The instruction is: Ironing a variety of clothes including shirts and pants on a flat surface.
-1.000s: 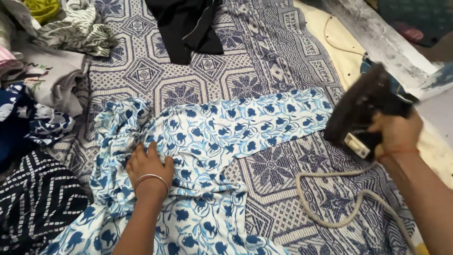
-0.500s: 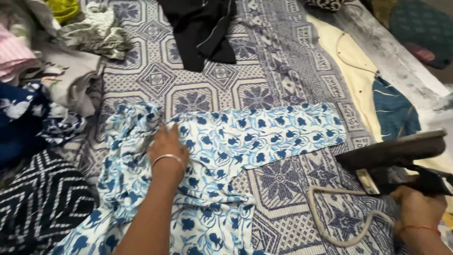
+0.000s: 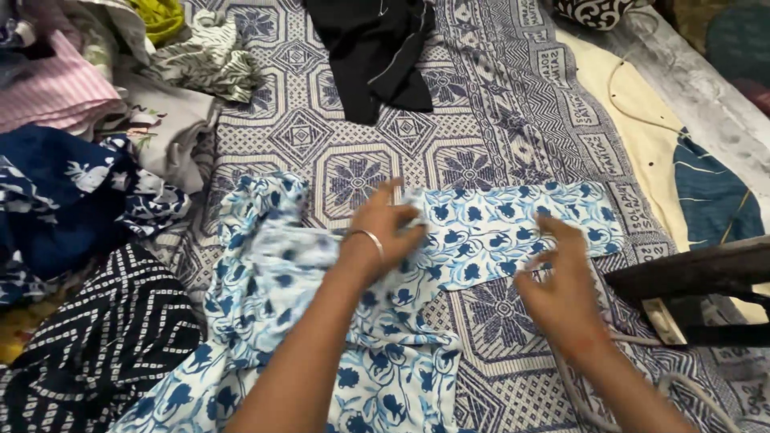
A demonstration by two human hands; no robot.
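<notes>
A white garment with a blue flower print (image 3: 481, 228) lies spread over a blue-and-white patterned bedspread (image 3: 353, 132). My left hand (image 3: 385, 228), with a metal bangle on its wrist, sits on the garment's middle, fingers curled into the cloth; motion blur softens it. My right hand (image 3: 561, 281) hovers at the lower edge of the garment's flat right part, fingers apart and holding nothing. A dark electric iron (image 3: 698, 277) stands tipped up at the right edge, just right of my right hand, and its pale cord (image 3: 597, 409) trails under my right forearm.
A black garment (image 3: 373, 48) lies at the top centre. Heaped clothes fill the left side: a pink striped piece (image 3: 56, 88), a navy floral one (image 3: 64, 192), a black-and-white patterned one (image 3: 96, 345). A cream cloth (image 3: 634, 104) lies at the right.
My right hand has let go of the iron, which now stands at the right, and has moved left to the garment. My left hand has slid right across the cloth.
</notes>
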